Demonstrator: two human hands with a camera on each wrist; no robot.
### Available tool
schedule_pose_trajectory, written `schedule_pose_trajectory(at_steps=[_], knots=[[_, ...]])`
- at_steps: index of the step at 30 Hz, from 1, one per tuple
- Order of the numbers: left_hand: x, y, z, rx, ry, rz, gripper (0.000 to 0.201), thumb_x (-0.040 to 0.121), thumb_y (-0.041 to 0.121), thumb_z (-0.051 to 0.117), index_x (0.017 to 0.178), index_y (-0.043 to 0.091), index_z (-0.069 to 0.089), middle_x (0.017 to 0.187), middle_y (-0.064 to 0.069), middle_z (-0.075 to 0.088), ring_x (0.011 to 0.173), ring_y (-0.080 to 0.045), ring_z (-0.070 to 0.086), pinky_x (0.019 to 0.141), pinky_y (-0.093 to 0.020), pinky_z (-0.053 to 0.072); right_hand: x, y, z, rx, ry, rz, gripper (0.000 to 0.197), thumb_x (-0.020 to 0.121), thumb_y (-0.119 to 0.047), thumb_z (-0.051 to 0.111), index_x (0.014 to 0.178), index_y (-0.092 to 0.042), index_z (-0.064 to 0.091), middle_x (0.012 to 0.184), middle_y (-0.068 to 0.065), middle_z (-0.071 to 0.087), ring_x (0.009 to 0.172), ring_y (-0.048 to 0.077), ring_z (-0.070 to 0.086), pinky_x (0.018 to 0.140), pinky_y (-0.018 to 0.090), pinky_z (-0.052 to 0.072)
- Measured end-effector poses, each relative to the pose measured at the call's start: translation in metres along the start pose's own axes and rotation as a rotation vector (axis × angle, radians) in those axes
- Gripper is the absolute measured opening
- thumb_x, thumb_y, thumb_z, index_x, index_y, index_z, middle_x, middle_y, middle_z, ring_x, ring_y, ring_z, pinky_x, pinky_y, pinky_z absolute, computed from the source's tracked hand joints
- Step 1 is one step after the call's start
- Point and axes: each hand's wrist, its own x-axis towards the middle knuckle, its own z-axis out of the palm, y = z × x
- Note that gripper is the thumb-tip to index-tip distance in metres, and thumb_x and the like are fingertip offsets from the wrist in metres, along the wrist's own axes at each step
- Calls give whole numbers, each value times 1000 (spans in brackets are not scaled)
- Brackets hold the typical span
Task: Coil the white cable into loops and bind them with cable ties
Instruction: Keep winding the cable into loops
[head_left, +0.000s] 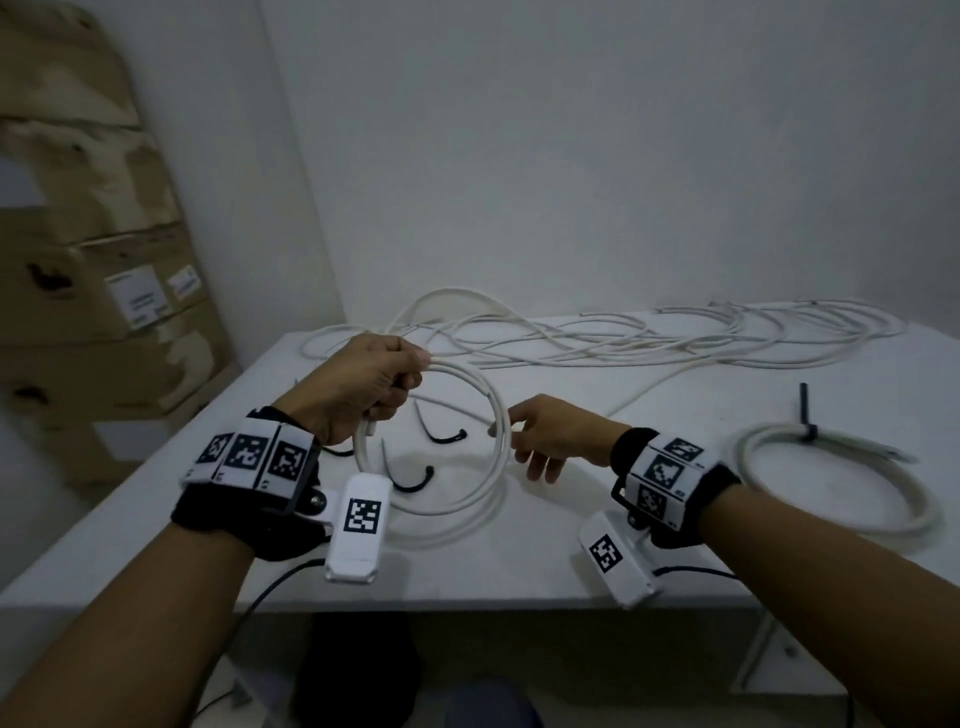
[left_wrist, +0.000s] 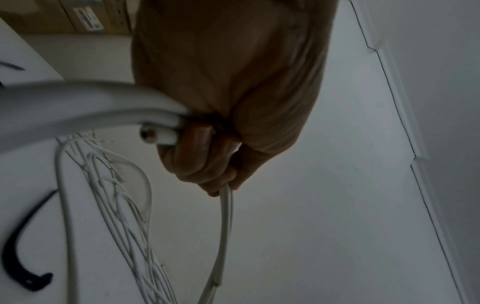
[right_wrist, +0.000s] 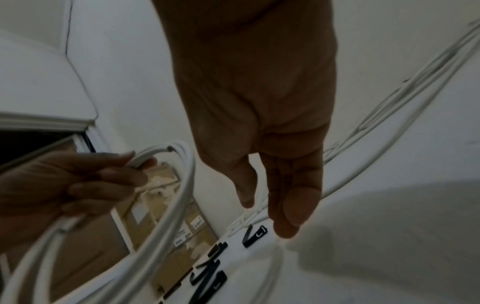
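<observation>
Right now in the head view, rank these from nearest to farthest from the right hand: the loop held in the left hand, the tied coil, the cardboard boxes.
From the right hand:
1. Held loop, at its fingertips, centre.
2. Tied coil, on the table's right side.
3. Cardboard boxes, stacked far left, beyond the table.

Head view looks down; wrist views close, sharing table (head_left: 519, 561).
</observation>
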Motion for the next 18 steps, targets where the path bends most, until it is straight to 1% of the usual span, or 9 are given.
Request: schedule_pose_trajectory(at_steps=[3,6,8,10,11,13,15,17,18], knots=[[-8,-11,-22,3,30,-19,16,96,9,51,80,9,54,55,1,46,37,-5,28,34,-14,20,29,-16,15,-146,-48,22,40,98,-12,44,137,-19,46,83,7,57,57,19,62,43,23,50],[-14,-19,-37,-2,45,-35,13,96,10,52,83,9,54,56,1,46,37,-5,28,33,-15,20,52,-28,25,-293,-69,39,42,96,-13,47,137,-22,45,80,5,56,53,18,60,39,22,48],[-15,-23,-44,-3,58,-46,13,96,10,52,83,10,55,56,1,46,38,-6,28,34,-16,20,61,-33,30,-383,-79,40,29,95,-16,51,123,-18,54,78,3,55,51,19,59,39,23,48],[-14,-25,-46,0,61,-52,13,96,10,52,83,9,55,57,1,46,39,-6,28,34,-16,20,65,-36,33,-460,-84,31,7,93,-14,53,92,-14,60,71,4,57,47,21,59,39,24,47],[-12,-26,-45,1,58,-52,12,95,10,52,83,9,54,57,1,46,39,-6,28,34,-16,20,66,-36,34,-490,-80,27,14,92,-12,51,79,-14,57,67,5,57,45,20,58,39,24,47],[-9,-25,-42,-1,50,-52,10,95,10,52,85,9,54,57,1,46,38,-6,28,34,-17,20,61,-37,35,-552,-81,34,25,91,-10,48,66,-15,50,59,5,55,42,21,55,44,27,51],[-6,-24,-36,-6,40,-52,13,96,10,52,83,10,53,56,2,45,38,-6,27,34,-17,21,53,-33,31,-610,-85,41,23,92,-12,46,69,-13,51,63,7,56,46,22,56,52,31,53],[-4,-22,-27,-8,18,-47,19,97,12,52,77,12,50,55,2,45,38,-6,26,34,-17,20,39,-29,19,-618,-84,51,16,94,-17,42,91,-10,56,85,12,60,59,27,64,55,35,56],[-3,-20,-22,-10,7,-44,21,97,12,51,76,13,49,56,2,45,38,-6,26,34,-17,20,30,-27,10,-592,-67,50,17,95,-18,40,99,-11,55,95,13,59,67,29,67,56,38,58]])
